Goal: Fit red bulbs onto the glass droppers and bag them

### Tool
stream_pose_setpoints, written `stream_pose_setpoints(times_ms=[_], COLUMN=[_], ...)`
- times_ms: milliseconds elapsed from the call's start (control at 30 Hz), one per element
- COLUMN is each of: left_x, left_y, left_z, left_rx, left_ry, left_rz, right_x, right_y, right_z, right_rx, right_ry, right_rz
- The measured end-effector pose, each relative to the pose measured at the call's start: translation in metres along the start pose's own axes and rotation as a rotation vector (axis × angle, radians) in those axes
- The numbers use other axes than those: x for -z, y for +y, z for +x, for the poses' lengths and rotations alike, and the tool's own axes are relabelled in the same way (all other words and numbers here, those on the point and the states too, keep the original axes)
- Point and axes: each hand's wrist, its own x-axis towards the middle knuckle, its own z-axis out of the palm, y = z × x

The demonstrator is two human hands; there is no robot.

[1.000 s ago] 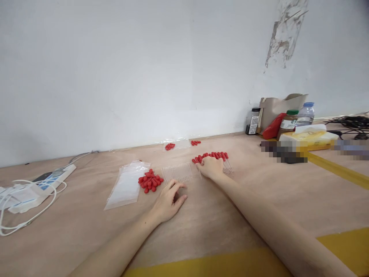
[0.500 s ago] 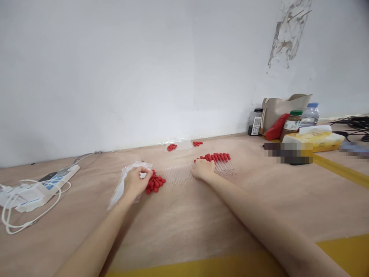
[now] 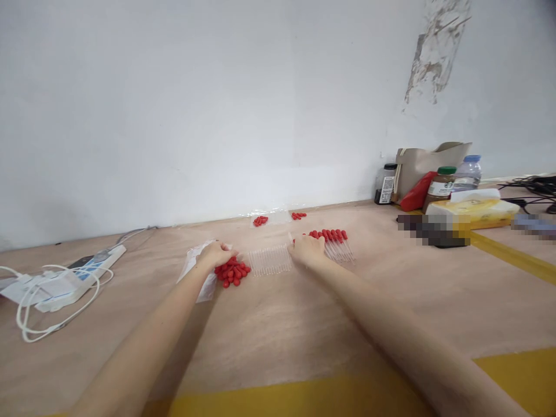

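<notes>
Red drop-shaped bulbs lie under the left fingers, grip hidden; right fingers pinch a thin clear tube.

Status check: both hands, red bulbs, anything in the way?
Left hand at the red bulb pile. Right hand between bare clear tubes and red-topped row, partly blocking view of that row.

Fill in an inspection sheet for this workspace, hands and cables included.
Surface: brown tabletop with yellow strips.
Job's things: red bulbs piled beside clear tubes in a row; red-tipped tubes farther right.
Clutter: tissue pack, green-lidded jar, blue-capped bottle, beige bag.
Hands: left hand at the bulb pile, right hand between the tube rows; grips unclear.
Cables: white cable by a power strip, left; black cables, far right.
Surroundings: pale wall with a damaged patch.
</notes>
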Motion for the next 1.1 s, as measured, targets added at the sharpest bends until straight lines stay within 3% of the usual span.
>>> stream_pose_setpoints(times_ms=[233,367,500,667,733,800,933,1100], left_x=[-0.009,0.000,0.007,-0.014,-0.028,-0.042,-0.060,-0.065], left_y=[0.000,0.003,0.017,0.041,0.046,0.048,0.045,0.040], left_z=[0.005,0.000,-0.021,-0.073,-0.093,-0.110,-0.124,-0.122], left_rx=[0.022,-0.020,-0.166,-0.380,-0.460,-0.472,-0.430,-0.438], left_ry=[0.030,0.173,0.298,0.126,-0.118,-0.254,-0.222,-0.212], left_rz=[-0.068,-0.194,-0.396,-0.602,-0.799,-0.844,-0.871,-0.839], right_x=[0.013,0.004,-0.008,-0.017,-0.020,-0.022,-0.022,-0.021], right_y=[0.044,0.068,0.080,0.080,0.079,0.077,0.072,0.062], right_z=[-0.033,-0.043,-0.045,-0.051,-0.055,-0.060,-0.070,-0.077], right_rx=[0.092,0.138,0.299,0.498,0.554,0.597,0.629,0.675], right_ry=[0.206,0.285,0.354,0.366,0.363,0.345,0.311,0.275], right_rz=[0.010,0.074,0.325,0.492,0.445,0.376,0.314,0.339])
